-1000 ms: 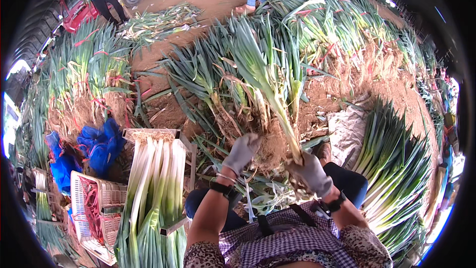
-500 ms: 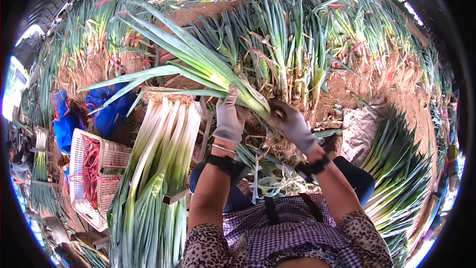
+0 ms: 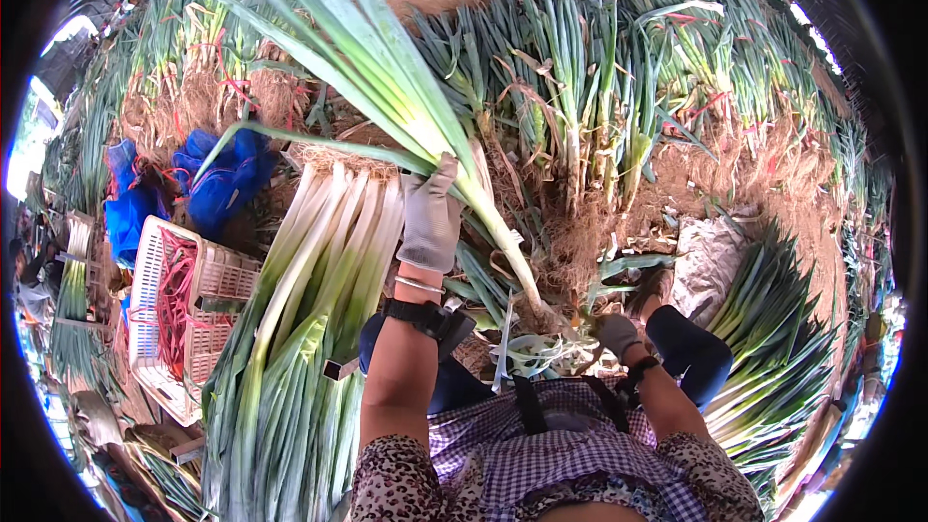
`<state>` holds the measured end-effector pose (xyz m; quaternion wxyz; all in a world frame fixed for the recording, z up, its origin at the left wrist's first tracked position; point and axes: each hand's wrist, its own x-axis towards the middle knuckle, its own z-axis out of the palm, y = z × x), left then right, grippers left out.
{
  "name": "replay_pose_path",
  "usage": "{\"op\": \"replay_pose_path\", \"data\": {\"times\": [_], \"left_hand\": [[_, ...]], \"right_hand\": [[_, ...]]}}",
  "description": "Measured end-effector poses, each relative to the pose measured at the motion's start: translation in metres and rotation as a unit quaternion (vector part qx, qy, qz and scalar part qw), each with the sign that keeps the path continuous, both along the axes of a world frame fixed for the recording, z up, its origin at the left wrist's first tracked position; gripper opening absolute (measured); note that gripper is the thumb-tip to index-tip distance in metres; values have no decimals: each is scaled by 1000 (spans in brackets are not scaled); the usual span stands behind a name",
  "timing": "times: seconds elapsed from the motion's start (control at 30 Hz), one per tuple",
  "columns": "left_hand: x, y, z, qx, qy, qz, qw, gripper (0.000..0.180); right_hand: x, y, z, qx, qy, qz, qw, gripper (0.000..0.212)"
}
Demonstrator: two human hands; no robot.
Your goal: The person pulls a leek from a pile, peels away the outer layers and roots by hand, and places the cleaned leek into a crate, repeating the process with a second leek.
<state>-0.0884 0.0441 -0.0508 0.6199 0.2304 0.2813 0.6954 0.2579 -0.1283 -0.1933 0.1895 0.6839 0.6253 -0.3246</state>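
My gloved left hand point(image 3: 431, 216) is closed around a leek point(image 3: 500, 234) at the place where its pale stalk meets the green leaves. The leaves fan up and to the left; one long leaf bends off to the left. The stalk slants down to the right and ends in roots close to my lap. My gloved right hand point(image 3: 617, 336) is low by my right knee, off the stalk, with its fingers curled. What it grips, if anything, is too unclear to tell. Peeled leaf scraps point(image 3: 546, 356) lie between my knees.
Trimmed leeks point(image 3: 319, 261) are piled on a stand at my left, beside a white plastic crate point(image 3: 217, 275) of red ties and blue bags point(image 3: 224, 174). Unpeeled leeks point(image 3: 570, 87) stand ahead. Another leek pile point(image 3: 773, 329) lies at my right, near a pale sack point(image 3: 710, 261).
My right hand has left the leek's stalk and dropped down toward my right knee. The leek now tilts more steeply, with its pale lower stalk in plain view. My left hand keeps its hold.
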Motion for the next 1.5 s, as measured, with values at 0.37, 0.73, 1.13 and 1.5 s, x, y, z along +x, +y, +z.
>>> {"op": "replay_pose_path", "data": {"times": [0.37, 0.73, 1.13, 1.5], "left_hand": [[38, -5, 0, 38, -58, -155, 985, 48], [46, -1, -17, -83, -57, -147, 984, 21], [34, -6, 11, -62, 43, -52, 996, 18], [24, -8, 16, -29, 18, -52, 998, 22]], "right_hand": [[-151, 82, 146, 313, 301, -52, 899, 45], [-159, 142, 160, 111, 588, -170, 783, 42], [-169, 85, 165, 181, 568, -343, 726, 17], [-8, 30, 89, 289, 107, -2, 951, 60]]}}
